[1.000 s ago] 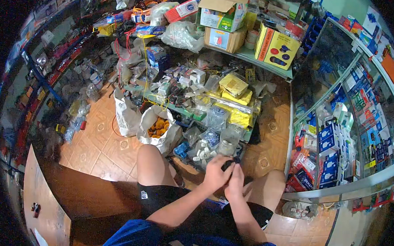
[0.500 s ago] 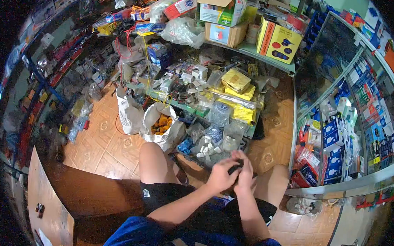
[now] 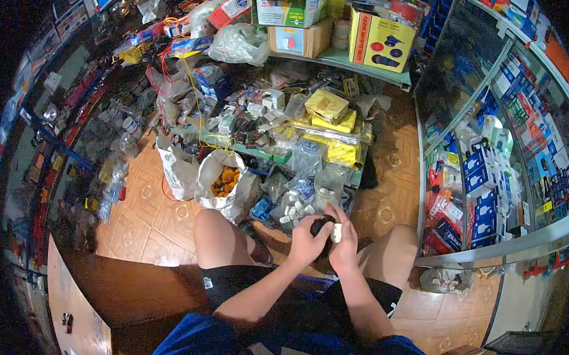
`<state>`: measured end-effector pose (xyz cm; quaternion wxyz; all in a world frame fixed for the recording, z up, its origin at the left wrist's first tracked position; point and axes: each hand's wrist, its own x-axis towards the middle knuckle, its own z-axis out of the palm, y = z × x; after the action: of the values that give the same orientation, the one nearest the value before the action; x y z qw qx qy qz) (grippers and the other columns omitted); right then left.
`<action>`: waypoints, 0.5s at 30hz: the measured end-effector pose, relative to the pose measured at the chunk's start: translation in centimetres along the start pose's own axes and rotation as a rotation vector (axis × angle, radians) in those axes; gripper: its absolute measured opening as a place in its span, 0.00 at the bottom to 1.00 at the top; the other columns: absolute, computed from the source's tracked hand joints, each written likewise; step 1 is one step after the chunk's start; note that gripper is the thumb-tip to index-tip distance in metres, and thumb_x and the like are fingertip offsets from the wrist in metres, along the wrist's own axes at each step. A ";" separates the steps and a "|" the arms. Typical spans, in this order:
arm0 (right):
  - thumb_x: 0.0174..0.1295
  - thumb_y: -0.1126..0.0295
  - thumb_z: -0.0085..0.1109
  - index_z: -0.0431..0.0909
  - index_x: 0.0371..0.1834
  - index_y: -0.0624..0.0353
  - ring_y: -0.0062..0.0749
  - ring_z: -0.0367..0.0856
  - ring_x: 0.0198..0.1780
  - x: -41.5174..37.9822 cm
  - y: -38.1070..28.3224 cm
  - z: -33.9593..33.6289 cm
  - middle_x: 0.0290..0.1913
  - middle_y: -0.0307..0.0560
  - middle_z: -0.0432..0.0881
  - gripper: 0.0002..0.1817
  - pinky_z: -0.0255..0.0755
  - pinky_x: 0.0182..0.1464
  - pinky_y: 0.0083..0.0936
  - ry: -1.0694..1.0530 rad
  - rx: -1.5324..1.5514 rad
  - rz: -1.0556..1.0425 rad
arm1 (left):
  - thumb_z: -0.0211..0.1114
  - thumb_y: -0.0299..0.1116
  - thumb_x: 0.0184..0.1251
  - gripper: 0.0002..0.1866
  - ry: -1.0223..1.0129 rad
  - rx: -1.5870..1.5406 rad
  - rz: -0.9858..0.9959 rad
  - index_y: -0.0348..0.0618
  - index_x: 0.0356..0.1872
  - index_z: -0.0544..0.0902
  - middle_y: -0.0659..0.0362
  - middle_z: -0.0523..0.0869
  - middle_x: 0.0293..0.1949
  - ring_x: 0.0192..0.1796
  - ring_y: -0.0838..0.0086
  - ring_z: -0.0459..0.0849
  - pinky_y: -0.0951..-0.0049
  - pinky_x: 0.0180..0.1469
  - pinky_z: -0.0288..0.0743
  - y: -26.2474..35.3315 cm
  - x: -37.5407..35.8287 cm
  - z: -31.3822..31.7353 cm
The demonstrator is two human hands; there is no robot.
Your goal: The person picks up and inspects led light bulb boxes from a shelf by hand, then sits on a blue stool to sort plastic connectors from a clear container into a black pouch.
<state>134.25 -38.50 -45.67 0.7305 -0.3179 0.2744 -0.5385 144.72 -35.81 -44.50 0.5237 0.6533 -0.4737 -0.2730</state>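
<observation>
My left hand [image 3: 308, 243] curls its thumb and fingers around a small dark, rounded object [image 3: 323, 226]; its exact kind I cannot tell. Right beside it, my right hand [image 3: 343, 251] pinches a small white block-shaped piece [image 3: 336, 233] between thumb and fingers. Both hands meet above my lap, between the knees. Just beyond them lies a pile of similar white pieces [image 3: 292, 207] on clear plastic. A clear plastic container [image 3: 329, 180] with a few white pieces inside stands close past my right fingertips.
A white sack of orange-brown pieces [image 3: 226, 182] and another white sack [image 3: 176, 166] stand on the tiled floor. Yellow packages [image 3: 329, 106] are stacked behind the pile. A glass display case [image 3: 425, 190] borders the right, a wooden desk [image 3: 80, 307] the left.
The hands have turned and parted slightly, bringing the white piece into view beside the dark object. White pieces now show in the clear container. The whole view has shifted a little.
</observation>
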 end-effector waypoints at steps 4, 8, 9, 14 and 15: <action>0.81 0.50 0.42 0.62 0.76 0.64 0.33 0.72 0.68 1.0 0.3 -1.1 0.70 0.47 0.75 0.31 0.60 0.74 0.32 0.006 -0.234 0.020 | 0.73 0.37 0.64 0.18 -0.044 -0.028 -0.035 0.32 0.45 0.85 0.39 0.88 0.39 0.42 0.47 0.89 0.60 0.46 0.82 0.4 -0.8 0.3; 0.82 0.52 0.39 0.69 0.70 0.55 0.31 0.74 0.64 1.2 2.7 -2.5 0.63 0.42 0.78 0.24 0.67 0.67 0.31 0.198 -0.352 0.176 | 0.74 0.35 0.61 0.16 0.043 0.132 0.139 0.35 0.45 0.86 0.44 0.88 0.43 0.44 0.46 0.88 0.59 0.49 0.81 0.4 0.7 -0.3; 0.83 0.52 0.38 0.70 0.69 0.55 0.32 0.74 0.65 0.9 3.0 -3.0 0.64 0.43 0.78 0.24 0.67 0.67 0.31 0.186 -0.181 0.242 | 0.74 0.33 0.59 0.15 -0.010 0.193 0.224 0.36 0.45 0.86 0.45 0.88 0.44 0.45 0.48 0.88 0.59 0.50 0.81 0.1 0.8 -0.4; 0.79 0.58 0.45 0.75 0.64 0.56 0.37 0.73 0.67 1.5 1.7 -3.6 0.65 0.47 0.77 0.20 0.67 0.70 0.36 0.043 0.250 0.285 | 0.73 0.27 0.55 0.18 -0.208 0.206 0.408 0.39 0.48 0.87 0.49 0.87 0.52 0.50 0.50 0.86 0.57 0.56 0.80 -0.4 -0.4 0.0; 0.78 0.58 0.45 0.74 0.65 0.57 0.39 0.72 0.69 1.5 0.9 -3.1 0.66 0.48 0.77 0.21 0.66 0.71 0.36 0.051 0.213 0.263 | 0.73 0.27 0.55 0.18 -0.190 0.224 0.395 0.39 0.49 0.86 0.49 0.87 0.52 0.51 0.51 0.86 0.57 0.57 0.79 -0.3 -0.6 0.1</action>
<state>132.95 -40.30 -48.46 0.8170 -0.1862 0.2736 -0.4721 144.45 -35.33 -44.86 0.4443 0.5734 -0.6668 -0.1710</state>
